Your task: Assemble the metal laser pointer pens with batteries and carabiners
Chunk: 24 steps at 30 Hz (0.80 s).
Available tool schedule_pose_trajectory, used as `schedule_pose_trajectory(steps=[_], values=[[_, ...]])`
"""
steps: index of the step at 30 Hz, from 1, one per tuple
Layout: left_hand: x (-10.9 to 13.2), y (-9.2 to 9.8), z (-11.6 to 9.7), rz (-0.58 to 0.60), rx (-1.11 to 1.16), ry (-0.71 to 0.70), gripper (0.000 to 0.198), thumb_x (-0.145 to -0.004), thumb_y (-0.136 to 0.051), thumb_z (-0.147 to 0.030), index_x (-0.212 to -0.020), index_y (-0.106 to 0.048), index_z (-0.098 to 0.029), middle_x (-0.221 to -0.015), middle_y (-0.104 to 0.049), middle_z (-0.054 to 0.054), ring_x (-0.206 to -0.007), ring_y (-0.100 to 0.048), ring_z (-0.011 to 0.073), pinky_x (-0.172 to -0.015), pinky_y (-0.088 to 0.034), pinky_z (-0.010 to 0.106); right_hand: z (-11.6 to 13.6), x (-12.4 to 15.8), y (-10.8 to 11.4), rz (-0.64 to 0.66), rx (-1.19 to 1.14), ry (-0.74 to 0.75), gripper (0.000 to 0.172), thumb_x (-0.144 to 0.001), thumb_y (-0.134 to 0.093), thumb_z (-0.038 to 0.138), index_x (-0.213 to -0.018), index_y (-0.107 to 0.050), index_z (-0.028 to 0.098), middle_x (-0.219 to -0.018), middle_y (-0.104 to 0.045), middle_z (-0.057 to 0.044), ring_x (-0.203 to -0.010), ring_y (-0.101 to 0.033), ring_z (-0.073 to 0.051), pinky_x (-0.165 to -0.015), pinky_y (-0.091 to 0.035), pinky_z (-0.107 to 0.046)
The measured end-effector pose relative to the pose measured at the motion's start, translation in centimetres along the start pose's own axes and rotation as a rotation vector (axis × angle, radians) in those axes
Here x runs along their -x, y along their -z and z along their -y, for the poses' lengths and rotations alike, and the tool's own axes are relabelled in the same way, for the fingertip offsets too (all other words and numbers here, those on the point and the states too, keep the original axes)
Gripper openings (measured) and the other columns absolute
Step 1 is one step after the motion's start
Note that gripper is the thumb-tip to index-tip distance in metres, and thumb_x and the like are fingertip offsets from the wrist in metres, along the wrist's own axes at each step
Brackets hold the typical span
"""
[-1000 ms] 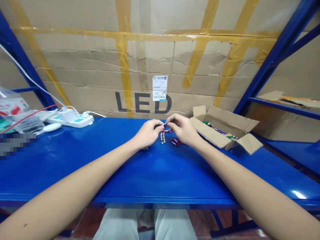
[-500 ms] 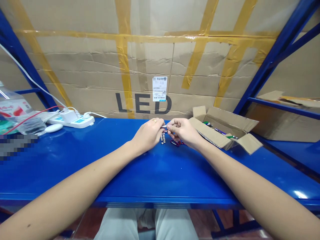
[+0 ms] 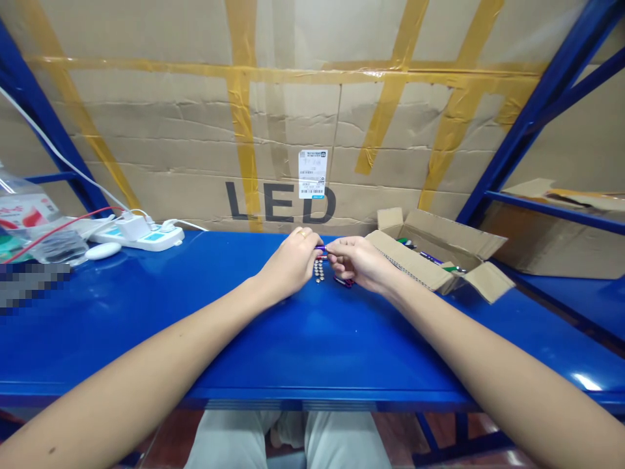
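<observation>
Between my left hand [image 3: 290, 264] and my right hand [image 3: 359, 257], a small purple and metal cylinder [image 3: 320, 248] is pinched at the fingertips. It is too small to identify exactly. Directly below it, a short double row of silver button cells [image 3: 319, 271] lies on the blue steel bench [image 3: 234, 332]. A small red and purple metal clip [image 3: 344, 282] lies under my right hand, partly hidden by it. A ring shows on my left hand.
An open cardboard box [image 3: 420, 251] of pen-like items stands just right of my right hand. Farther left are a white power strip [image 3: 146, 238], a white oval object [image 3: 102, 251], and a clear plastic bag [image 3: 61, 247]. Blue shelf uprights and a taped cardboard wall surround the bench.
My right hand has dropped lower and flattened, covering more of the red and purple clip. Both hands still pinch the small cylinder, which stays about where it was.
</observation>
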<state>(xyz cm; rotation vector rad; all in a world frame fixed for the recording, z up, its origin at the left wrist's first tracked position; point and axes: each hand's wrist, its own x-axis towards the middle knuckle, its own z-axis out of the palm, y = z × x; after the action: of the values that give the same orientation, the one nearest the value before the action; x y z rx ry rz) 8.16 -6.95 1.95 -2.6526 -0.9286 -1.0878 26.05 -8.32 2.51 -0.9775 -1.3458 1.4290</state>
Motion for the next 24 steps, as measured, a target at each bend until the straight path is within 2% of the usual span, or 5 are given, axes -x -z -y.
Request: schedule_pose_trajectory(steps=[4,8,13,18,24], values=[[0.2,0.3,-0.3,-0.024,0.032,0.002,0.012,-0.092,-0.048,-0.011,-0.094,-0.058,-0.017,-0.097,-0.062,0.009,-0.095,-0.058,0.0225,-0.084,-0.049,0.037,0.5,0.1,0.0,0.026,-0.117,-0.098,0.021,-0.067,-0.076,0.021,-0.066,-0.056,0.014,-0.061,-0.052,0.0,-0.048,-0.037,-0.005,-0.038,-0.017,-0.019],[0.1,-0.3,-0.7,-0.066,0.271,0.168,0.011,-0.09,-0.05,-0.011,-0.092,-0.057,-0.019,-0.092,-0.065,0.005,-0.087,-0.061,0.019,-0.08,-0.049,0.034,1.0,0.4,-0.1,0.026,-0.065,-0.046,0.019,-0.069,-0.075,0.022,-0.066,-0.057,0.015,-0.061,-0.054,-0.001,-0.052,-0.042,-0.008,-0.04,-0.021,-0.02],[-0.2,-1.1,-0.9,-0.083,0.584,0.365,0.009,-0.089,-0.054,-0.015,-0.092,-0.062,-0.017,-0.087,-0.069,0.003,-0.082,-0.062,0.0162,-0.078,-0.049,0.031,0.8,0.0,0.1,-0.044,-0.141,0.032,0.01,-0.069,-0.068,0.017,-0.068,-0.058,0.016,-0.067,-0.059,-0.004,-0.063,-0.055,-0.013,-0.05,-0.041,-0.023],[-0.6,-0.6,-1.1,-0.174,0.535,0.456,0.012,-0.081,-0.068,-0.022,-0.091,-0.073,-0.018,-0.081,-0.068,0.002,-0.074,-0.057,0.0149,-0.072,-0.047,0.03,0.3,-0.6,-0.4,-0.079,-0.243,-0.006,0.006,-0.073,-0.053,0.018,-0.075,-0.058,0.017,-0.075,-0.066,-0.01,-0.072,-0.062,-0.021,-0.069,-0.053,-0.036],[-1.0,-0.4,-3.0,-0.12,0.397,0.395,0.008,-0.078,-0.069,-0.015,-0.084,-0.072,-0.019,-0.071,-0.067,-0.001,-0.067,-0.055,0.0137,-0.064,-0.043,0.028,-0.6,-0.6,-1.9,-0.024,-0.052,0.172,0.008,-0.073,-0.049,0.027,-0.067,-0.05,0.021,-0.064,-0.057,-0.007,-0.061,-0.055,-0.021,-0.061,-0.05,-0.036]])
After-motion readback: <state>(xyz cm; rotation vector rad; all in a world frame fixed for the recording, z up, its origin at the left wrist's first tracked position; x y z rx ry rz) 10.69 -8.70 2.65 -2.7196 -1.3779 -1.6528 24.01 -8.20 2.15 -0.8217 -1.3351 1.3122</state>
